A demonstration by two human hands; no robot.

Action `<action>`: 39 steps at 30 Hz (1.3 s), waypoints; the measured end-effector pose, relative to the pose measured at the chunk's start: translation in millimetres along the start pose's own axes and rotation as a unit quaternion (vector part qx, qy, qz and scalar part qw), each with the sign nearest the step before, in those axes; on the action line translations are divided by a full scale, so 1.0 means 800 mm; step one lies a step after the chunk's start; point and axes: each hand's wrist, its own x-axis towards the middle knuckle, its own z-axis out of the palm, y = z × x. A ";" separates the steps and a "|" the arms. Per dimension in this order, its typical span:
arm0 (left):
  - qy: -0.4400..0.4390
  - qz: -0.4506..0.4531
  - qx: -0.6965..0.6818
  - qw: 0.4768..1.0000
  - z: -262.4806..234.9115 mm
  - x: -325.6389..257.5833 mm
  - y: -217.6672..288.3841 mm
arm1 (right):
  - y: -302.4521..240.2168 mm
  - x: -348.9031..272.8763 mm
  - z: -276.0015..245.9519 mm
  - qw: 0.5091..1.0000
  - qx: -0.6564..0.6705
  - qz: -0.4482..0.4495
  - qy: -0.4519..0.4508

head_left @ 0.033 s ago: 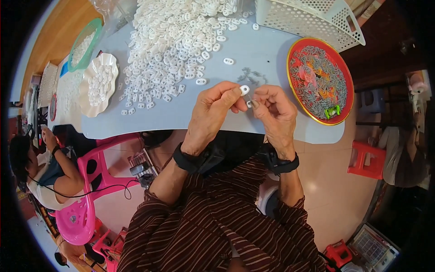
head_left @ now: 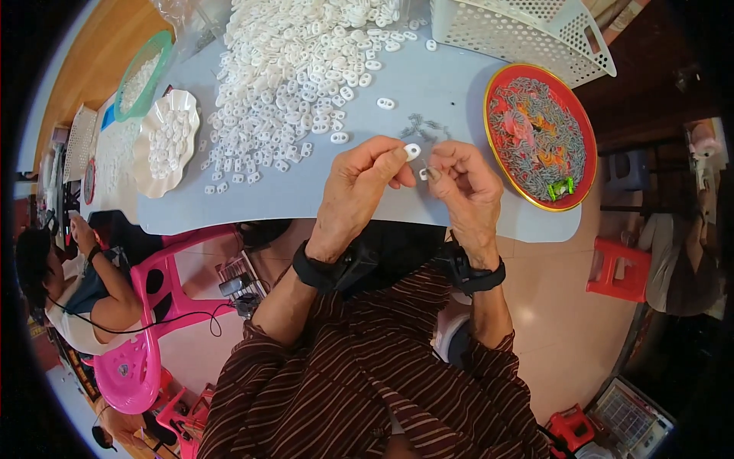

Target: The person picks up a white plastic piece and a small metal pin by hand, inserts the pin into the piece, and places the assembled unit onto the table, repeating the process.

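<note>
My left hand [head_left: 359,183] is closed, with a white oval plastic piece with a hole [head_left: 412,151] pinched between thumb and fingertip. Close beside it, my right hand [head_left: 468,183] is closed in a pinch on a smaller white piece [head_left: 424,174]. A thin grey thing shows at its fingertips, too small to make out. Both hands are just above the table's near edge. Just past them lies a little heap of small grey spring-like pieces [head_left: 424,127]. A single two-holed white oval [head_left: 385,103] rests farther off.
A big pile of white ovals [head_left: 287,76] covers the left-middle of the blue-grey table [head_left: 183,218]. At right sits a red gold-rimmed tray [head_left: 495,145] of grey spring-like pieces; behind it, a white perforated basket [head_left: 505,38]. A scalloped dish [head_left: 145,164] stands left. Another person [head_left: 76,283] sits left.
My right hand and the small white piece in it have shifted very slightly to the right. My left hand keeps its place.
</note>
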 end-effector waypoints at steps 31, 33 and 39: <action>0.059 0.321 0.425 0.844 0.035 -0.010 -0.006 | 0.001 -0.001 0.015 0.994 -0.099 -0.022 0.047; 0.056 0.316 0.434 0.842 0.032 -0.010 0.000 | 0.000 -0.002 0.013 0.995 -0.089 -0.012 0.045; 0.055 0.268 0.457 0.846 0.022 -0.011 0.003 | 0.004 -0.003 0.012 0.986 -0.156 -0.055 0.025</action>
